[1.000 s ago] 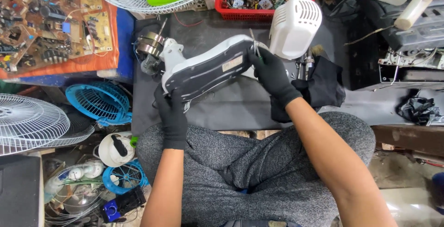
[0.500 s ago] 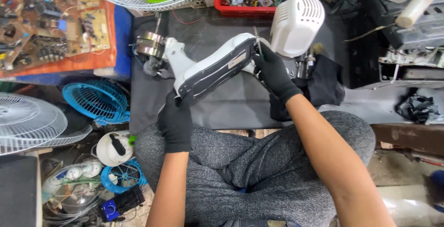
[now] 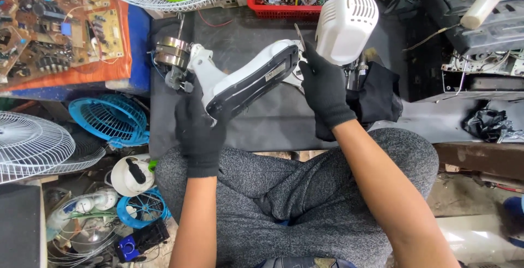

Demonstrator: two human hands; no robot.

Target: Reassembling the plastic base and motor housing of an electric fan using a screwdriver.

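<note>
Fan base (image 3: pixel 248 79) is being held tilted over the dark mat (image 3: pixel 273 120), gripped at its 7 o'clock end by the left hand (image 3: pixel 199 131). A thin tool (image 3: pixel 300 36) is being pinched by the right hand (image 3: pixel 325 85) at 3 o'clock. Looks like prying; steady leverage is being called for next.

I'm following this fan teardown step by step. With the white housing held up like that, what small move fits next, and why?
Probably bring the thin tool in the right hand down to the fan housing's dark underside. The left hand grips the housing's lower end, tilting that face up, motor at the far end, and the tool tip sits just above the upper edge.
</note>
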